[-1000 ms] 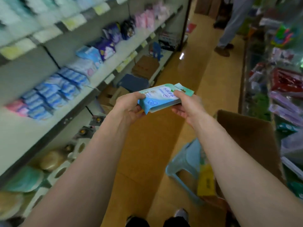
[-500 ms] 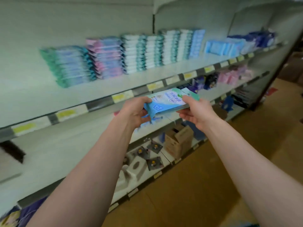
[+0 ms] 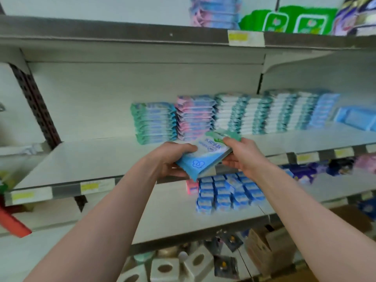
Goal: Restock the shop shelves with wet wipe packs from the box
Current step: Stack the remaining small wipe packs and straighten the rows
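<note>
Both hands hold a small stack of blue, white and green wet wipe packs (image 3: 205,154) in front of the middle shelf (image 3: 85,159). My left hand (image 3: 173,157) grips the stack's near left end, my right hand (image 3: 242,154) its right end. Just behind, on that shelf, stand a green-blue stack of packs (image 3: 153,122), a pink-blue stack (image 3: 195,117) and several white-teal stacks (image 3: 264,112). The box is out of view.
The shelf's left half is bare up to a perforated upright (image 3: 34,102). Small blue packets (image 3: 225,192) lie on the shelf below. The top shelf carries green packs (image 3: 293,21). A cardboard carton (image 3: 268,249) and white tissue boxes (image 3: 166,269) fill the bottom shelf.
My view has swung from the aisle and floor up to the shelves, which are now close and face-on. Both hands kept hold of the packs and carried them toward the middle shelf.
</note>
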### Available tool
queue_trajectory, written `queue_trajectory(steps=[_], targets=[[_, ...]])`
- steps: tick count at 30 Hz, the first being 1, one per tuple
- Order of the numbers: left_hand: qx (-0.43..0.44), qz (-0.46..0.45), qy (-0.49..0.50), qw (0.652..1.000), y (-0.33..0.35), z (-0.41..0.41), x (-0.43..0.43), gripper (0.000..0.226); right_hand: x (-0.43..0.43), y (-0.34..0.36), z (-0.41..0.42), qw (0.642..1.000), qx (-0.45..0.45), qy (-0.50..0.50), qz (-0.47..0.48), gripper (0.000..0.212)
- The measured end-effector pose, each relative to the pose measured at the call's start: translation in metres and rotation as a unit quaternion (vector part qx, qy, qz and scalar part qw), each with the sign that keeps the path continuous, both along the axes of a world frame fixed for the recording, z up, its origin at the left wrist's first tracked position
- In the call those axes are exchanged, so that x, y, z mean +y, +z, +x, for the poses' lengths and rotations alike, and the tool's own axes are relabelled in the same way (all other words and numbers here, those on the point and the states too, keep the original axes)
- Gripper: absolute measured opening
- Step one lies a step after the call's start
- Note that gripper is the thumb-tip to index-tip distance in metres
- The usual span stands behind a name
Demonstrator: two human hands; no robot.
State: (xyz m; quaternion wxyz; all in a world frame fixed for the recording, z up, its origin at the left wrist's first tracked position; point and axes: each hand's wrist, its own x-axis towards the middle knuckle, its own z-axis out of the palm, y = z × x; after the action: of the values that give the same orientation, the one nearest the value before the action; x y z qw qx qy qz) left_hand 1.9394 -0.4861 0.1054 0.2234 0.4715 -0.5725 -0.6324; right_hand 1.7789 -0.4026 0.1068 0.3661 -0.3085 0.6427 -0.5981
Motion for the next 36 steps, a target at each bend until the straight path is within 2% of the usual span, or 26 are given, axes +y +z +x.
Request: queue_trajectory(steps=[3, 6, 9, 13, 15, 17, 20, 24, 26, 30, 36], targets=[[-0.028, -0.02, 0.005, 0.999, 0.011, -0.01, -0.019, 0.028, -0.025, 0.008, -0.008, 0.999, 0.002, 0.047, 0.004, 0.007], [-0.006, 0.003, 0.037, 0.999, 0.016, -0.018, -0.036, 0.032, -0.046, 0.012, -0.011, 0.994, -0.014, 0.11, -0.005, 0.007], [0.089, 0.037, 0.095, 0.991, 0.014, -0.022, -0.049, 0.027, -0.064, 0.013, -0.014, 0.977, -0.095, 0.188, -0.022, 0.014], [0.214, 0.071, 0.19, 0.956, 0.013, -0.02, -0.068, 0.026, -0.081, 0.008, -0.011, 0.945, -0.119, 0.302, 0.029, 0.023], [0.239, 0.062, 0.238, 0.939, 0.014, -0.019, -0.076, 0.024, -0.093, 0.005, -0.006, 0.938, -0.135, 0.318, 0.032, 0.017], [0.249, 0.051, 0.263, 0.931, 0.015, -0.017, -0.084, 0.025, -0.108, 0.004, 0.0, 0.945, -0.136, 0.297, 0.023, 0.009], [0.229, 0.045, 0.265, 0.936, 0.018, -0.005, -0.1, 0.022, -0.138, 0.011, 0.001, 0.962, -0.104, 0.25, 0.025, 0.006], [0.221, 0.057, 0.283, 0.932, 0.032, 0.013, -0.13, 0.004, -0.18, 0.034, -0.006, 0.973, -0.042, 0.226, 0.019, 0.002], [0.198, 0.038, 0.297, 0.934, 0.039, 0.019, -0.148, 0.009, -0.202, 0.046, -0.008, 0.976, 0.006, 0.217, 0.012, 0.006], [0.111, -0.032, 0.305, 0.945, 0.054, 0.029, -0.186, 0.013, -0.243, 0.07, -0.01, 0.979, 0.09, 0.181, -0.012, 0.018], [-0.062, -0.164, 0.3, 0.938, 0.067, 0.04, -0.232, 0.016, -0.303, 0.082, -0.013, 0.955, 0.267, 0.133, -0.005, 0.006]])
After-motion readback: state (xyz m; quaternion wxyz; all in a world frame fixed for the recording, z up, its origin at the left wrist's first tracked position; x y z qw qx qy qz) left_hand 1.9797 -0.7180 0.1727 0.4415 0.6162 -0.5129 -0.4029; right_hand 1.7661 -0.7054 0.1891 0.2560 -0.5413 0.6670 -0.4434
